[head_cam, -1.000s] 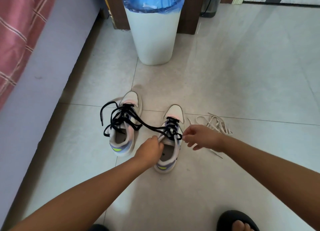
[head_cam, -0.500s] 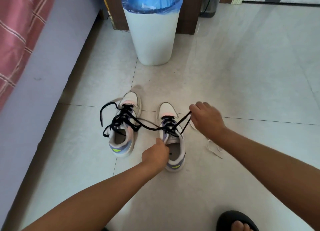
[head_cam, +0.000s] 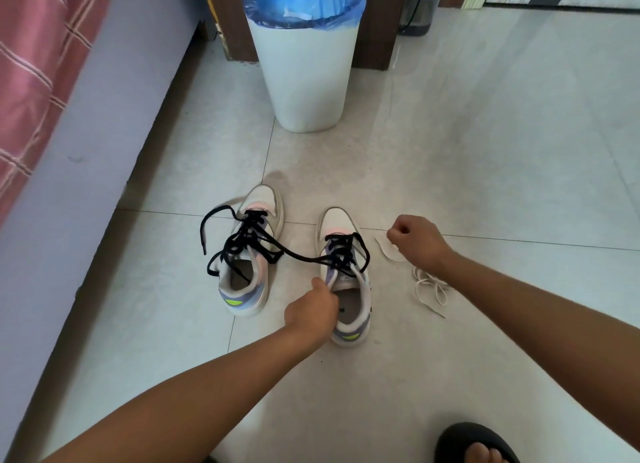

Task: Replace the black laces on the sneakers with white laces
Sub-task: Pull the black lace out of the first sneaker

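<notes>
Nearest the camera, a foot in a black slipper shows at the lower edge of the tiled floor. Just beyond, the left hand is curled around the collar of the right-hand sneaker, fingers pinching the edge by the tongue, apparently to pin the shoe down while its lace is drawn out. The right hand is closed into a fist just beside that sneaker's toe; it looks as if it is pulling the black lace, but whether an end actually sits inside the fist cannot be made out. That lace is loosened, and one strand runs slack across the gap to the left-hand sneaker, whose own black lace is also loose, with an end trailing onto the tile. The white laces lie in a loose heap on the floor under the right forearm, close at hand for threading later. Both shoes are still black-laced, so the job seems to be at its early, unlacing stage. Farther back stands a white bin lined with a blue bag, and a bed with a pink checked cover runs along the left.
</notes>
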A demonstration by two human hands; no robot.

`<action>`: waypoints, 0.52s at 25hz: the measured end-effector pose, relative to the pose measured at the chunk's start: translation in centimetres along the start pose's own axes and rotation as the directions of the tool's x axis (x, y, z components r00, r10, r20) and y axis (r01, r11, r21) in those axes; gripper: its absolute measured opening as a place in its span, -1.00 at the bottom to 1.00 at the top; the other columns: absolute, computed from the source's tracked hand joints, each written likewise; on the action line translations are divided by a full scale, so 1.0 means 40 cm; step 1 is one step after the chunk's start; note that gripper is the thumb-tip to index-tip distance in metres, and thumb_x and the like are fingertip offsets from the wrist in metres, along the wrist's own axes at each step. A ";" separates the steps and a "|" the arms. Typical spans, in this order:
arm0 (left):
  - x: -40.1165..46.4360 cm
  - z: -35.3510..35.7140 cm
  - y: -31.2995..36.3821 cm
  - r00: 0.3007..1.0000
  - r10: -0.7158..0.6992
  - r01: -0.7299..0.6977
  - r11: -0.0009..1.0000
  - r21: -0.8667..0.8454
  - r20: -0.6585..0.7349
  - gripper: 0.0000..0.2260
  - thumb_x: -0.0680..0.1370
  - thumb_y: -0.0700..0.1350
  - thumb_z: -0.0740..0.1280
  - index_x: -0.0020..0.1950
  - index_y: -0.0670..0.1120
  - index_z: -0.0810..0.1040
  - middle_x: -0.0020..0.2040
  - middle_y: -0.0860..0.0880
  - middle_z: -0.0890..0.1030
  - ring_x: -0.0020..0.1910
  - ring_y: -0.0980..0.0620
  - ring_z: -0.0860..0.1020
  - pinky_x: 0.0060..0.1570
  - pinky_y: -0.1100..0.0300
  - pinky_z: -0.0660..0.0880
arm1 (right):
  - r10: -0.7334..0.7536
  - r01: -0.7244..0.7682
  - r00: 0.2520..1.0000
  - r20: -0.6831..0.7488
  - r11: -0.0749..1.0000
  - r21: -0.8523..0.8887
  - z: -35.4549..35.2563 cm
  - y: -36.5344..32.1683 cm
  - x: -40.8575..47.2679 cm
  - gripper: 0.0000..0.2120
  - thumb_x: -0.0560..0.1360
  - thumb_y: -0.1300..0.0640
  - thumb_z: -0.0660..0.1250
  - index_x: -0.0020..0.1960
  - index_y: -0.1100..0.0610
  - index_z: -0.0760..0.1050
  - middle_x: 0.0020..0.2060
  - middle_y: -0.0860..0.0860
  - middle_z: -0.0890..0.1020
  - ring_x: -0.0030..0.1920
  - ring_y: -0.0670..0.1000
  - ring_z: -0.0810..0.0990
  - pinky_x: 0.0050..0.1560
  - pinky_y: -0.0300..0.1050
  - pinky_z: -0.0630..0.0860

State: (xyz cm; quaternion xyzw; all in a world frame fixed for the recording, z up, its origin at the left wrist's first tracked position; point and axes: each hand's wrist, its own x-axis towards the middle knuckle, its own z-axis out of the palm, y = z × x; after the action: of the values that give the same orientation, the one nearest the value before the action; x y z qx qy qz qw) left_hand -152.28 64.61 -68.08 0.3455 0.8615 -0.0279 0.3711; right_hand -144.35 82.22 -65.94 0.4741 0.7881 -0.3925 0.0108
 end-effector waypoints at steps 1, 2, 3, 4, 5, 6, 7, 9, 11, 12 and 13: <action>-0.001 0.000 0.001 1.000 0.000 0.000 1.000 -0.005 0.002 -0.77 0.63 -0.21 0.05 0.27 -0.23 0.26 0.09 -0.17 0.59 0.05 -0.15 0.58 -0.05 0.06 0.45 | 0.034 -0.036 0.993 0.115 0.999 0.019 -0.006 0.003 0.001 -0.74 0.53 0.10 0.23 -0.29 0.16 0.48 -0.40 0.00 0.49 -0.33 0.02 0.45 -0.38 -0.21 0.31; 0.001 0.001 0.002 1.000 0.005 -0.005 1.000 -0.003 0.004 -0.77 0.64 -0.21 0.05 0.27 -0.23 0.26 0.09 -0.16 0.59 0.05 -0.14 0.58 -0.05 0.06 0.46 | 0.083 -0.091 0.965 0.250 0.996 0.022 0.001 -0.001 -0.012 -0.69 0.55 0.02 0.22 -0.28 0.16 0.49 -0.42 0.01 0.48 -0.37 0.02 0.43 -0.42 -0.23 0.30; 0.004 0.002 0.002 1.000 0.007 -0.007 1.000 -0.005 0.003 -0.78 0.64 -0.21 0.05 0.27 -0.22 0.26 0.09 -0.16 0.59 0.05 -0.14 0.58 -0.06 0.07 0.45 | 0.129 -0.142 0.928 0.349 0.990 0.013 0.018 -0.006 -0.030 -0.64 0.57 -0.05 0.20 -0.26 0.17 0.50 -0.42 0.03 0.46 -0.40 0.01 0.40 -0.45 -0.24 0.29; 0.006 0.002 0.003 1.000 0.009 -0.009 1.000 -0.004 -0.002 -0.78 0.64 -0.20 0.05 0.26 -0.21 0.27 0.08 -0.15 0.59 0.04 -0.13 0.58 -0.08 0.08 0.44 | 0.151 -0.167 0.906 0.396 0.986 0.006 0.040 -0.011 -0.048 -0.61 0.57 -0.08 0.19 -0.24 0.20 0.50 -0.42 0.04 0.44 -0.40 0.01 0.38 -0.45 -0.24 0.28; 0.007 0.002 0.004 1.000 0.011 -0.011 1.000 0.002 -0.002 -0.79 0.64 -0.19 0.05 0.26 -0.21 0.27 0.08 -0.15 0.59 0.04 -0.13 0.58 -0.09 0.08 0.44 | 0.141 -0.159 0.903 0.405 0.987 0.010 0.063 -0.016 -0.065 -0.60 0.57 -0.09 0.18 -0.23 0.21 0.48 -0.41 0.05 0.42 -0.39 0.01 0.36 -0.43 -0.22 0.27; 0.006 0.002 0.004 1.000 0.013 -0.013 1.000 0.008 -0.005 -0.78 0.64 -0.19 0.05 0.26 -0.21 0.27 0.08 -0.15 0.59 0.04 -0.13 0.58 -0.09 0.08 0.43 | 0.109 -0.124 0.909 0.401 0.992 0.013 0.083 -0.018 -0.077 -0.63 0.57 -0.06 0.18 -0.24 0.21 0.45 -0.40 0.06 0.42 -0.38 0.00 0.35 -0.40 -0.20 0.26; 0.004 0.002 0.004 1.000 0.015 -0.015 1.000 0.004 -0.012 -0.78 0.64 -0.19 0.05 0.26 -0.22 0.27 0.08 -0.16 0.59 0.04 -0.13 0.58 -0.10 0.08 0.42 | 0.066 -0.074 0.919 0.389 0.997 0.006 0.095 -0.017 -0.078 -0.67 0.57 0.00 0.18 -0.25 0.20 0.41 -0.39 0.07 0.42 -0.37 0.01 0.35 -0.36 -0.17 0.26; 0.001 0.003 0.002 1.000 0.018 -0.018 1.000 -0.002 -0.016 -0.75 0.64 -0.18 0.04 0.28 -0.25 0.26 0.08 -0.17 0.59 0.04 -0.16 0.57 -0.09 0.06 0.42 | -0.005 0.024 0.946 0.323 0.998 -0.056 0.085 -0.019 -0.054 -0.72 0.57 0.10 0.16 -0.26 0.21 0.41 -0.34 0.10 0.46 -0.30 0.04 0.39 -0.27 -0.13 0.28; 0.002 0.004 -0.001 1.000 0.009 -0.009 1.000 0.006 -0.016 -0.76 0.63 -0.19 0.04 0.28 -0.24 0.27 0.08 -0.16 0.59 0.05 -0.15 0.57 -0.08 0.06 0.43 | -0.028 0.047 0.992 0.125 0.987 -0.151 0.040 -0.007 0.005 -0.75 0.57 0.15 0.14 -0.21 0.23 0.46 -0.23 0.19 0.53 -0.20 0.10 0.45 -0.23 -0.13 0.26; 0.002 0.003 -0.001 1.000 -0.006 0.006 1.000 -0.016 -0.020 -0.77 0.63 -0.18 0.04 0.27 -0.22 0.27 0.08 -0.15 0.60 0.04 -0.15 0.57 -0.11 0.09 0.40 | -0.007 0.006 1.000 -0.008 0.986 -0.166 -0.003 -0.001 0.039 -0.75 0.57 0.15 0.14 -0.20 0.23 0.47 -0.16 0.23 0.56 -0.16 0.13 0.47 -0.21 -0.13 0.25; 0.003 0.002 0.001 1.000 -0.024 0.023 0.999 -0.040 -0.017 -0.77 0.63 -0.17 0.04 0.26 -0.21 0.27 0.07 -0.15 0.61 0.04 -0.15 0.58 -0.14 0.11 0.37 | 0.017 -0.038 0.993 -0.120 0.984 -0.174 -0.050 0.004 0.066 -0.76 0.56 0.15 0.15 -0.22 0.22 0.46 -0.13 0.24 0.56 -0.14 0.15 0.47 -0.19 -0.13 0.25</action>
State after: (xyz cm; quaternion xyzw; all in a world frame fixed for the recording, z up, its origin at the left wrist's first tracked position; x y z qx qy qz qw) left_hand -152.24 64.70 -68.22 0.3279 0.8692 -0.0120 0.3700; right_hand -144.96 85.47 -65.67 0.5045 0.8122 -0.2926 0.0116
